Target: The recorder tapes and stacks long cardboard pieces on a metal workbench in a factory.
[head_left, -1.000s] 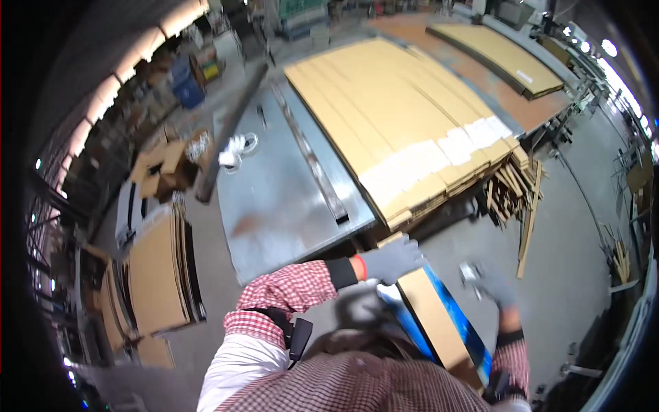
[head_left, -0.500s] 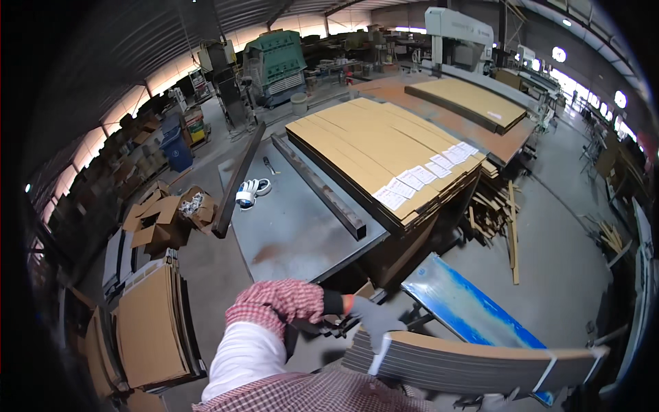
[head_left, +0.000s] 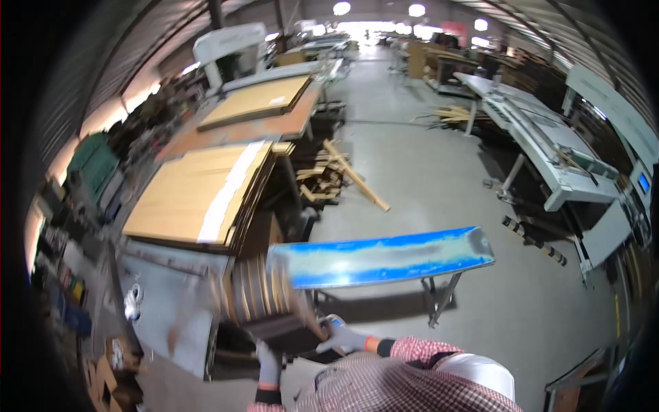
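In front of me is a bundle of long boards [head_left: 274, 331] with striped brown and dark edges, tilted and smeared by motion. Its far end reaches over the front of the grey metal table [head_left: 167, 336]. My left hand [head_left: 269, 362], in a grey glove, grips the bundle's near left side, with the fingers partly hidden. On the right side, my right hand [head_left: 342, 339], gloved likewise, holds the near end. Just beyond the bundle stands a narrow bench [head_left: 384, 257] with a worn blue and white top.
Tan panels [head_left: 182, 189] with white papers are stacked on the left, behind the metal table. Wood scraps [head_left: 322, 175] lie on the floor beside them. A long white machine [head_left: 542, 137] stands at right. An open carton [head_left: 103, 384] sits at lower left.
My view has swung to the right. The strapped bundle, which lay at lower right under my left hand, is now lifted in both hands and swung toward the metal table.
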Demonstrator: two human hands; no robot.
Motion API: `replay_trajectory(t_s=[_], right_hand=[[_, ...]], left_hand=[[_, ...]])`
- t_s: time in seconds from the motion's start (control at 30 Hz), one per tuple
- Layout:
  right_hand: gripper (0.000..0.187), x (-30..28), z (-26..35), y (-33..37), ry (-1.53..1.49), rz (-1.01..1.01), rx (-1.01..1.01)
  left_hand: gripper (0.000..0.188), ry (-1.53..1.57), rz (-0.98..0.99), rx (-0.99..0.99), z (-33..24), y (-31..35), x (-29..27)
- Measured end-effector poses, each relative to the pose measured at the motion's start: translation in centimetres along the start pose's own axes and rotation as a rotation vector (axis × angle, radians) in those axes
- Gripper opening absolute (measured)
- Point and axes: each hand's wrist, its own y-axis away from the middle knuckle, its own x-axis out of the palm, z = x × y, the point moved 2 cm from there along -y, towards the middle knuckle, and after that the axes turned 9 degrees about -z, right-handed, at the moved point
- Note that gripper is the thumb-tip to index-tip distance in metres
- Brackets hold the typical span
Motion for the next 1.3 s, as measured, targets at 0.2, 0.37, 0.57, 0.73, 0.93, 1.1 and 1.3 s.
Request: replay_trajectory(t_s=[0.2, 0.37, 0.57, 0.73, 0.93, 1.1, 1.3], right_hand=[[0.093, -2.3, 13.0, 1.8, 0.279, 0.233, -0.283], [0.089, -2.5, 5.0, 3.5, 0.284, 0.253, -0.181], [0.089, -1.3, 10.0, 3.2, 0.4, 0.382, -0.165], [0.101, 1.9, 10.7, -4.3, 0.385, 0.326, -0.316], [0.03, -19.5, 34.7, -8.4, 0.779, -0.145, -0.78], [0.029, -41.2, 43.0, -4.3, 0.435, -0.854, -0.932], [0.029, -50.0, 37.8, 2.7, 0.556, -1.136, -0.719]], left_hand=[[0.055, -0.2, -0.116, 0.089, -10.4, 9.3, 9.5], [0.031, -0.828, -0.245, 0.114, -4.6, 9.5, 7.3], [0.024, -1.063, -0.316, 0.202, -8.2, 10.5, 8.8], [0.036, -1.207, -0.683, 0.92, -13.5, 6.2, 10.3], [0.055, -1.076, 0.507, 0.804, -4.0, 8.6, 22.8], [0.069, 0.281, 0.345, -0.05, 6.4, 0.9, 18.8], [0.088, 0.923, 0.283, 0.08, -2.4, -11.1, 23.4]])
